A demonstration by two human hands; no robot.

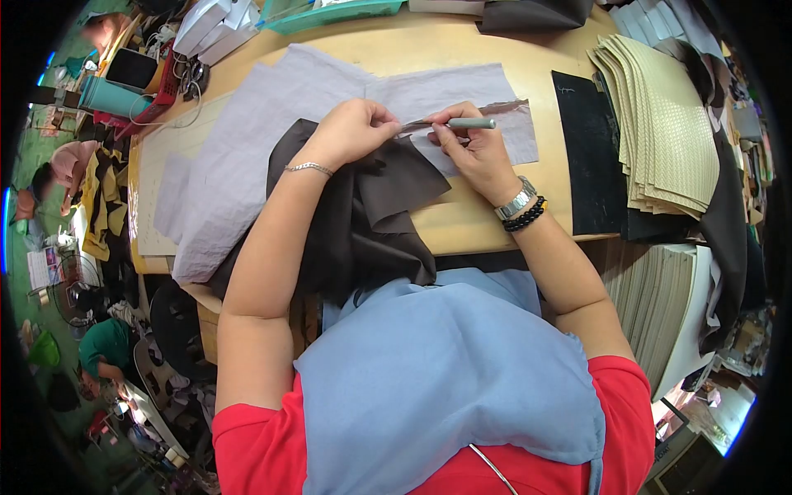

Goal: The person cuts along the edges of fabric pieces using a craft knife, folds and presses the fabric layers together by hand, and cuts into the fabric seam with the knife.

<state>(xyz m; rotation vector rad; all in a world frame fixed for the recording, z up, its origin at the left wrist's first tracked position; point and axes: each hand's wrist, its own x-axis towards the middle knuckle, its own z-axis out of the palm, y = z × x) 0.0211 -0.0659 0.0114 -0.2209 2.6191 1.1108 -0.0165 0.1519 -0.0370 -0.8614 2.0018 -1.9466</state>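
Note:
My left hand [359, 132] is closed in a pinch at the upper edge of a dark brown fabric piece [396, 186]. The dark cloth hangs from there over the table edge onto my lap. In my right hand [478, 157] is a grey pen [472, 123], its blunt end pointing right and its other end towards my left fingertips. Its tip is too small to make out. Both hands are close together above a pale lilac-grey fabric [289, 91], which lies wrinkled on the table. A narrow brown strip [505, 106] shows on that fabric behind my right hand.
The wooden table [495, 235] holds a black board [584, 157] and a stack of cream textured sheets [664, 124] at right. A teal tray [330, 12] stands at the back. A red basket [157, 91] and cables sit at the left corner. Other people work at far left.

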